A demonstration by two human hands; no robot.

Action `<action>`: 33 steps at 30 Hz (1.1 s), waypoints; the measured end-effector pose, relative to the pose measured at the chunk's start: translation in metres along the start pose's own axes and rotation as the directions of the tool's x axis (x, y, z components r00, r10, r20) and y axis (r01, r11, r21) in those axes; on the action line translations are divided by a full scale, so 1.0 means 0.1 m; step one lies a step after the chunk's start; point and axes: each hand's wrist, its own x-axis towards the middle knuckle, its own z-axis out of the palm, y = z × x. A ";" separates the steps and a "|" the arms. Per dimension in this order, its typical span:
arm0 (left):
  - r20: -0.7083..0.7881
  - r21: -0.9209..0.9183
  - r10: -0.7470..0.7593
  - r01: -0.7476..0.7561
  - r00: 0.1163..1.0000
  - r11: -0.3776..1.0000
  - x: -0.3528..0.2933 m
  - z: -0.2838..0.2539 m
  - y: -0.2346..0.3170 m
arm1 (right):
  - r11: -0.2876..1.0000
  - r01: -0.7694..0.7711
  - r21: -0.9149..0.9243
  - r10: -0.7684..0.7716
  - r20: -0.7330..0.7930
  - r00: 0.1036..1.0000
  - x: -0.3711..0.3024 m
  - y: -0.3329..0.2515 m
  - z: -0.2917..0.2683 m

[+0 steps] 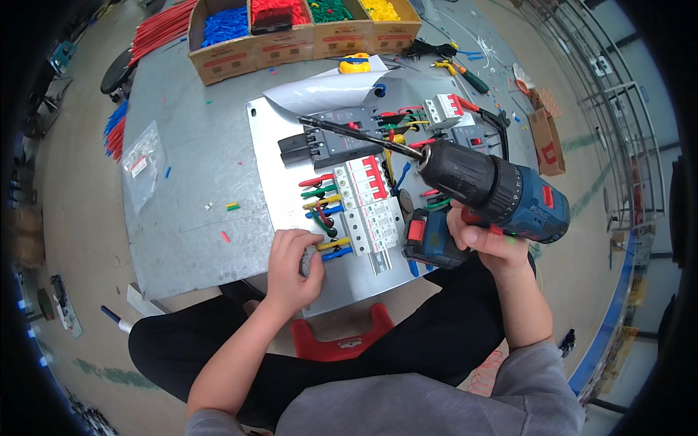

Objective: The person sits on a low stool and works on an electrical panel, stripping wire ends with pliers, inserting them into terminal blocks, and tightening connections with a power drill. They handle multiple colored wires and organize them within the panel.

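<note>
My right hand (pixel 494 245) grips a blue and black cordless drill (pixel 527 200) by its handle. Its long dark bit points left across a white metal mounting plate (pixel 270 163). Close to the plate's near left edge, my left hand (pixel 292 267) has its fingers curled around a small grey block (pixel 307 260), partly hidden by them. Beside that hand, a row of white circuit breakers (pixel 372 221) sits on a rail, with red, green, yellow and blue wires at its left side. Under the bit lies a large black breaker (pixel 345 138). Another white breaker (pixel 443 110) stands farther back.
A cardboard bin (pixel 291 51) of blue, red, green and yellow caps stands at the back of the grey table (pixel 189 240). A yellow tool (pixel 355 64), a screwdriver (pixel 471 78) and a plastic bag (pixel 143 163) lie around the plate. A red stool (pixel 342 341) is below.
</note>
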 end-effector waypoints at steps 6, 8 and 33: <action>0.268 0.053 0.019 -0.035 0.963 0.998 0.20 -0.24 -0.01 | 0.998 0.041 -0.047 -0.042 -0.022 0.999 0.03 0.02 -0.07; 0.348 0.184 -0.023 -0.045 0.937 0.982 0.27 -0.36 0.01 | 0.998 0.053 -0.044 -0.054 -0.028 0.998 0.05 0.02 -0.07; 0.447 0.255 0.221 -0.360 0.867 0.898 0.42 -0.16 -0.21 | 0.992 -0.124 0.009 0.123 0.083 0.989 0.06 -0.07 -0.11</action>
